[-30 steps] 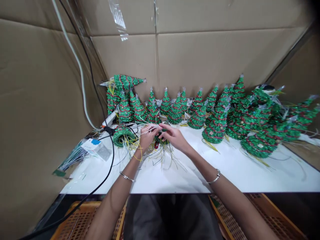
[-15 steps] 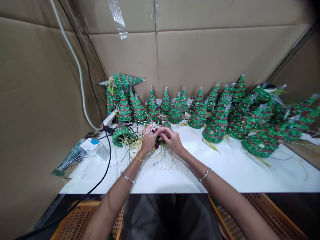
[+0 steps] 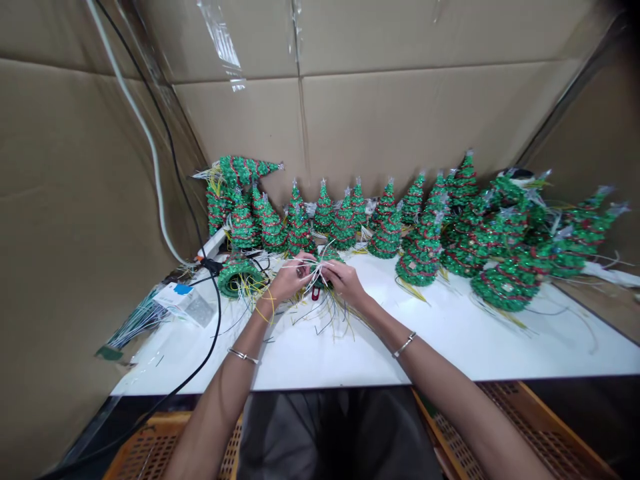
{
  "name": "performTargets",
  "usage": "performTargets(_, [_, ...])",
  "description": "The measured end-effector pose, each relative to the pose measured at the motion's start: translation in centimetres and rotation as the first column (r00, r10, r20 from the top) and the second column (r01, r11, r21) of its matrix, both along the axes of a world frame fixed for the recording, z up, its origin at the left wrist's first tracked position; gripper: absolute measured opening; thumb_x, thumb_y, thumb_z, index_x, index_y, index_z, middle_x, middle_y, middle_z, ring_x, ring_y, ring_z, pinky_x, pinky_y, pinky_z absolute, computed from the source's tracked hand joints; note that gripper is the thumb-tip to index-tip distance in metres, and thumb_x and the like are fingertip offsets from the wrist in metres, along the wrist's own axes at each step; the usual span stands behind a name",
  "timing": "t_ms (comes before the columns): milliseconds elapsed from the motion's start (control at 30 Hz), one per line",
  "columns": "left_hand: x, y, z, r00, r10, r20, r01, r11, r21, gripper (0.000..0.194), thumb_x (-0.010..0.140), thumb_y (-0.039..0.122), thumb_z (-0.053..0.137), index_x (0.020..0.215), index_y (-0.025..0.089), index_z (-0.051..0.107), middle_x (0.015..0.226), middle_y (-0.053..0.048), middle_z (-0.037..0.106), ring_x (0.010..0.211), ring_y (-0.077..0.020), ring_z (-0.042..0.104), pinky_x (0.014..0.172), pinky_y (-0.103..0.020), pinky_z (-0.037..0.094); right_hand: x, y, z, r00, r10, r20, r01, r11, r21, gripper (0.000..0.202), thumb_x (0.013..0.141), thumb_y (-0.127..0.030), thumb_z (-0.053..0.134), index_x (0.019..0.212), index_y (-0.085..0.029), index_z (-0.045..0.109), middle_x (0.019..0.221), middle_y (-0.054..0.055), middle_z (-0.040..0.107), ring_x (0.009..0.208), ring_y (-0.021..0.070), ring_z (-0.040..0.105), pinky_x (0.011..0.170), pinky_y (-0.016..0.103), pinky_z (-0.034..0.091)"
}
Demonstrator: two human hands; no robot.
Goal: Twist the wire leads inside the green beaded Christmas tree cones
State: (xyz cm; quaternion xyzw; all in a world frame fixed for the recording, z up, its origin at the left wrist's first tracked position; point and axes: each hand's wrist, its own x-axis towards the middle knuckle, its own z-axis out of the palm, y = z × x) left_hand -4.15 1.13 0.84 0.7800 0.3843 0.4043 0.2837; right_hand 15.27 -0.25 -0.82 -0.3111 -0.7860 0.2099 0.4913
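Between my two hands a bunch of thin white wires (image 3: pixel 316 267) fans out, gathered near its middle. My left hand (image 3: pixel 289 280) pinches the wires from the left, and a loop of yellow wire lies about that wrist. From the right, the fingertips of my right hand (image 3: pixel 344 281) are closed on the same bunch. Just behind the hands is a green tinsel Christmas tree (image 3: pixel 329 256), mostly hidden by them. A small red object (image 3: pixel 315 294) lies below the wires; its kind is unclear. Loose yellow and dark wires (image 3: pixel 340 313) spread over the white table (image 3: pixel 370 353).
Many small tinsel trees (image 3: pixel 385 233) stand along the cardboard back wall (image 3: pixel 400 120). One tree (image 3: pixel 235 275) lies at left with its hollow base facing me. A clear-and-white packet (image 3: pixel 185 301), a wire bundle (image 3: pixel 133 320) and a black cable (image 3: pixel 213 340) are at left. Orange crates (image 3: pixel 540 427) sit below.
My hands have drawn slightly apart, and the white wires now show fanned out between my fingertips. The view has shifted a little.
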Motion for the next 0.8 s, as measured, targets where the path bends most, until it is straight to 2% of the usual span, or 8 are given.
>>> performTargets(133, [0.2, -0.5, 0.0, 0.997, -0.01, -0.073, 0.014, 0.998, 0.055, 0.022, 0.083, 0.035, 0.064, 0.098, 0.019, 0.062, 0.076, 0.0, 0.06, 0.065, -0.0138, 0.054, 0.062, -0.024, 0.042, 0.2, 0.1, -0.2, 0.999, 0.049, 0.017, -0.049, 0.999, -0.004, 0.04, 0.101, -0.045, 0.037, 0.103, -0.019, 0.067, 0.078, 0.004, 0.061, 0.072, 0.016, 0.056, 0.074, 0.028, 0.047])
performTargets(267, [0.1, -0.6, 0.1, 0.994, -0.035, -0.105, 0.044, 0.996, 0.076, 0.02, 0.085, 0.035, 0.059, 0.094, 0.018, 0.063, 0.076, -0.001, 0.06, 0.066, -0.0146, 0.054, 0.063, -0.025, 0.043, 0.2, 0.1, 0.1, 0.999, 0.031, -0.008, -0.031, 0.999, -0.041, 0.041, 0.1, -0.049, 0.038, 0.097, -0.02, 0.067, 0.077, 0.004, 0.062, 0.073, 0.0167, 0.057, 0.076, 0.029, 0.047])
performTargets(333, [0.0, -0.5, 0.0, 0.994, -0.031, -0.105, 0.038, 0.997, 0.074, 0.02, 0.085, 0.034, 0.06, 0.097, 0.018, 0.062, 0.076, -0.001, 0.059, 0.067, -0.0144, 0.054, 0.063, -0.025, 0.043, 0.1, 0.0, 0.4, 0.997, 0.02, -0.074, -0.027, 0.995, -0.093, 0.041, 0.098, -0.052, 0.041, 0.091, -0.019, 0.066, 0.071, 0.003, 0.06, 0.07, 0.0162, 0.057, 0.075, 0.029, 0.047])
performTargets(433, [0.1, -0.5, 0.2, 0.994, 0.026, -0.102, -0.014, 0.993, 0.121, 0.021, 0.084, 0.031, 0.062, 0.101, 0.019, 0.061, 0.076, 0.001, 0.057, 0.065, -0.013, 0.051, 0.063, -0.024, 0.041, -0.2, -0.1, 0.9, 0.973, 0.031, -0.23, -0.084, 0.97, -0.227, 0.041, 0.095, -0.055, 0.045, 0.088, -0.018, 0.064, 0.068, 0.001, 0.06, 0.063, 0.0136, 0.057, 0.068, 0.027, 0.048])
performTargets(600, [1.0, -1.2, 1.2, 0.987, 0.139, 0.078, -0.152, 0.965, 0.215, 0.017, 0.088, 0.031, 0.058, 0.099, 0.02, 0.065, 0.091, -0.003, 0.061, 0.079, -0.0158, 0.054, 0.069, -0.026, 0.041, -0.5, -0.4, 1.6, 0.924, 0.078, -0.375, -0.213, 0.918, -0.333, 0.042, 0.091, -0.058, 0.05, 0.093, -0.017, 0.063, 0.08, 0.002, 0.064, 0.057, 0.0103, 0.057, 0.058, 0.024, 0.047])
performTargets(667, [1.5, -1.6, 1.6, 0.981, 0.131, 0.144, -0.16, 0.964, 0.213, 0.018, 0.091, 0.033, 0.056, 0.098, 0.02, 0.067, 0.096, -0.005, 0.062, 0.087, -0.017, 0.056, 0.073, -0.027, 0.043, -0.5, -0.6, 1.8, 0.929, 0.094, -0.357, -0.223, 0.914, -0.34, 0.041, 0.091, -0.057, 0.051, 0.089, -0.018, 0.063, 0.077, 0.002, 0.063, 0.055, 0.0102, 0.057, 0.057, 0.024, 0.046])
performTargets(800, [2.3, -2.1, 1.8, 0.971, 0.091, 0.22, -0.139, 0.966, 0.216, 0.017, 0.09, 0.033, 0.059, 0.093, 0.02, 0.069, 0.095, -0.005, 0.063, 0.092, -0.0175, 0.058, 0.08, -0.03, 0.045, -0.4, -1.3, 2.0, 0.971, 0.076, -0.228, -0.153, 0.928, -0.34, 0.04, 0.094, -0.053, 0.049, 0.08, -0.019, 0.062, 0.059, -0.002, 0.057, 0.052, 0.0112, 0.053, 0.058, 0.024, 0.045])
